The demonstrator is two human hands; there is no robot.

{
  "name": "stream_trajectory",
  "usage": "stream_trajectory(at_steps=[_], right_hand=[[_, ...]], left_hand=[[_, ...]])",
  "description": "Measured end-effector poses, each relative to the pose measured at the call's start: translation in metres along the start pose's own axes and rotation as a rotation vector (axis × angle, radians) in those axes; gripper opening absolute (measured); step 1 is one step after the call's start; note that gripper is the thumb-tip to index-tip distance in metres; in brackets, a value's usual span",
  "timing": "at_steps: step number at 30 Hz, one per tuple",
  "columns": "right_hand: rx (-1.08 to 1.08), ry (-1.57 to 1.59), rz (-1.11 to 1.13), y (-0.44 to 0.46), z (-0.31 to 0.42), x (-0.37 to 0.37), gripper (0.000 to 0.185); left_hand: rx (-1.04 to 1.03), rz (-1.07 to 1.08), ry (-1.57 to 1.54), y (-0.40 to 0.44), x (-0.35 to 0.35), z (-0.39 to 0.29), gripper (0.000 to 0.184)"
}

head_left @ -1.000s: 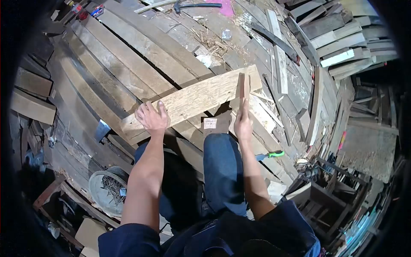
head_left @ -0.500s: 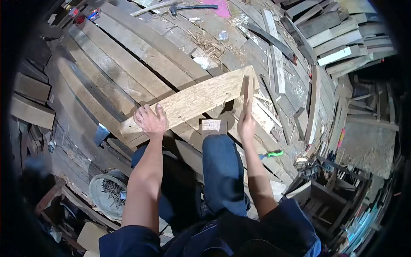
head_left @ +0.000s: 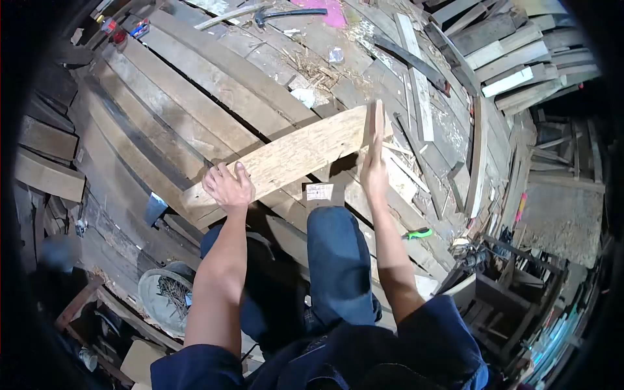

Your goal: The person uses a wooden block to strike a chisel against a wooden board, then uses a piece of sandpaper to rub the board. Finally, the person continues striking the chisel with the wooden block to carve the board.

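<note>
A pale, rough wooden board [head_left: 305, 146] slants across in front of my knees, its right end higher than its left. Near the left end, my left hand [head_left: 229, 187] grips it from above, thumb set apart and fingers bent over the face. My right hand [head_left: 373, 177] is closed round a narrow wooden piece [head_left: 377, 123], seen nearly edge-on, that stands across the board's right end. Whether the two pieces touch is unclear. Below the board, a small block with a white label [head_left: 319, 191] sits just beyond my knee.
A green-handled tool [head_left: 417, 233] lies to the right. A hammer [head_left: 289, 13] and a handsaw [head_left: 413, 63] lie farther off among shavings. At lower left stands a bucket of nails [head_left: 166, 300]. Stacked timber [head_left: 513, 58] fills the upper right.
The right end of the board and the narrow wooden piece's top look slightly shifted. Both hands keep almost the same places.
</note>
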State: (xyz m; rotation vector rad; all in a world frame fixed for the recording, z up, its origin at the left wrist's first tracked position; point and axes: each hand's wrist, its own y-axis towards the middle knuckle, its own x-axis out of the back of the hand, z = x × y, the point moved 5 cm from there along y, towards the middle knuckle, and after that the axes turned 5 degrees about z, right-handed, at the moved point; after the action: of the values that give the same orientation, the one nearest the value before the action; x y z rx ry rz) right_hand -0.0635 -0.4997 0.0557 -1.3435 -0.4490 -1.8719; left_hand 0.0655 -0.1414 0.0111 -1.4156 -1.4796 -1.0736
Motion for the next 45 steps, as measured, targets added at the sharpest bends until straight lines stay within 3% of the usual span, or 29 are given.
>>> stream_trajectory(at_steps=[1, 2, 4, 7, 9, 12, 15, 17, 20, 25, 28, 35, 38, 39, 41, 45], right_hand=[[0.129, -0.014, -0.133, -0.023, -0.016, -0.013, 0.067], [-0.051, 0.005, 0.049, -0.043, -0.022, -0.015, 0.067], [-0.088, -0.098, 0.036, -0.057, -0.03, -0.018, 0.067], [0.079, -0.057, -0.127, -0.011, -0.028, -0.016, 0.068], [0.028, -0.044, -0.109, 0.031, -0.012, -0.009, 0.068], [0.114, -0.077, -0.274, 0.065, -0.014, -0.017, 0.068], [-0.029, -0.048, -0.023, 0.013, -0.004, 0.001, 0.069], [0.03, -0.034, -0.04, -0.045, -0.022, -0.01, 0.068], [0.166, -0.005, -0.248, -0.078, -0.039, -0.019, 0.067], [-0.081, -0.016, -0.111, 0.017, -0.023, -0.006, 0.064], [-0.034, -0.08, -0.176, 0.046, -0.02, -0.011, 0.066], [0.069, 0.044, -0.17, -0.079, -0.053, -0.023, 0.066], [-0.019, 0.002, -0.057, -0.062, -0.049, -0.014, 0.067], [0.122, 0.104, -0.151, -0.041, -0.048, -0.01, 0.068], [-0.028, 0.055, -0.079, 0.004, -0.045, -0.007, 0.07], [0.043, 0.0, -0.2, 0.028, -0.046, -0.016, 0.071]], left_hand=[[-0.007, -0.019, -0.001, 0.0, -0.002, 0.001, 0.048], [-0.014, -0.04, 0.0, 0.0, -0.001, 0.002, 0.048], [0.003, 0.006, 0.006, 0.003, 0.001, 0.001, 0.049], [0.012, 0.03, -0.002, 0.002, -0.001, 0.003, 0.049], [-0.005, -0.012, 0.021, 0.002, -0.002, 0.004, 0.048], [-0.004, 0.002, 0.034, 0.001, 0.0, 0.0, 0.047], [-0.008, -0.01, 0.007, 0.0, -0.001, 0.002, 0.047], [-0.033, -0.043, 0.016, 0.0, -0.005, 0.003, 0.047], [0.0, -0.026, 0.031, 0.001, -0.011, 0.006, 0.047], [-0.025, -0.031, 0.02, 0.0, -0.005, 0.003, 0.046], [-0.002, -0.004, 0.044, 0.001, -0.01, 0.005, 0.046], [-0.002, 0.02, 0.04, 0.001, -0.01, 0.006, 0.048], [-0.017, -0.029, 0.031, 0.0, -0.009, 0.006, 0.046], [-0.018, -0.031, 0.033, -0.001, -0.009, 0.007, 0.046], [-0.037, -0.066, 0.07, 0.001, -0.014, 0.008, 0.045], [0.035, 0.094, 0.073, 0.002, -0.008, 0.005, 0.049]])
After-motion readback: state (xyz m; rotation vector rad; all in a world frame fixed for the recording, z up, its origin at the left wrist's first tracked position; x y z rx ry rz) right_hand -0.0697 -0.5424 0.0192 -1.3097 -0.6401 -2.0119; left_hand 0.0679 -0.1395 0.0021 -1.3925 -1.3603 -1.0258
